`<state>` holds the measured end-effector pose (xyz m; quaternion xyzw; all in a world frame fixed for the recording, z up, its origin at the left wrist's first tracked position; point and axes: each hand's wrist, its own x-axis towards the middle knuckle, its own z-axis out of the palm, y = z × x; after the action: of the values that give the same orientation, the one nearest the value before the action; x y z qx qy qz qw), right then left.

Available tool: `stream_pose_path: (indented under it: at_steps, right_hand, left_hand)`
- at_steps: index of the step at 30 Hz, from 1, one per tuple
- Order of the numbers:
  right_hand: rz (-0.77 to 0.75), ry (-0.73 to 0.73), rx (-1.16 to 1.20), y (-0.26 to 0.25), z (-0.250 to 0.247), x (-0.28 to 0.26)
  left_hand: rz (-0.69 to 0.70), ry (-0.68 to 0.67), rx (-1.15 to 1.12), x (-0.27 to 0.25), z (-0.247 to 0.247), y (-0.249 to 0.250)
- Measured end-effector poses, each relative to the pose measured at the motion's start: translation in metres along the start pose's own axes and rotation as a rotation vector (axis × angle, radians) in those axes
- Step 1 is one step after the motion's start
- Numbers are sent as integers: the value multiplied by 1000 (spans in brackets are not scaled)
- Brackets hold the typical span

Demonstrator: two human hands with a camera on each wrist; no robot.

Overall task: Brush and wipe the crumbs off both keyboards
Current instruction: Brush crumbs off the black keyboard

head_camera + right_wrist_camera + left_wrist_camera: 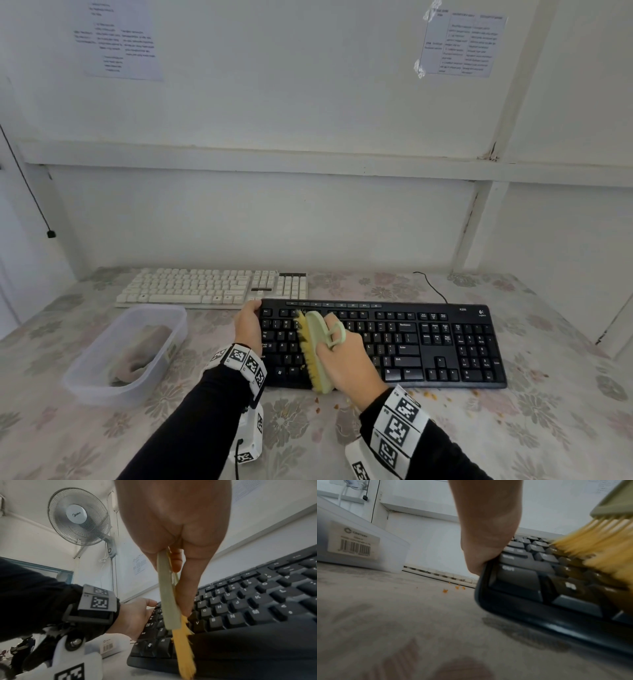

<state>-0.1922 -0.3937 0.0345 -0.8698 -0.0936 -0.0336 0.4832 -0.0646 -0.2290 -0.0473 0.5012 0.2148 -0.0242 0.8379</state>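
Note:
A black keyboard lies in front of me on the flowered tablecloth. My right hand grips a pale green brush through its loop handle, yellow bristles down on the keys at the keyboard's left part. My left hand grips the black keyboard's left end, thumb over the top corner. Behind it, to the left, lies a white keyboard. Orange crumbs are scattered on the cloth along the black keyboard's front edge and a few sit near its left end.
A clear plastic tub with a crumpled cloth inside stands left of the black keyboard. A black cable runs off the keyboard's back edge. The white wall rises right behind the table. A wall fan hangs high up.

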Motion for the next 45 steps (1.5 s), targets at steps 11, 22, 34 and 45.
stream_pose_path:
  at_steps: [11,22,34,45]
  right_hand:
    - [-137,151,-12,-14,-3,18]
    - [126,-37,-113,-9,7,2]
    - [10,110,-15,-23,31,28]
    - [129,-76,-66,-29,14,9]
  left_hand:
    - [23,-9,10,4,0,0]
    - [-6,-22,1,3,-2,0]
    - [-7,-10,16,-4,0,3]
    - [-64,-44,24,-15,0,11]
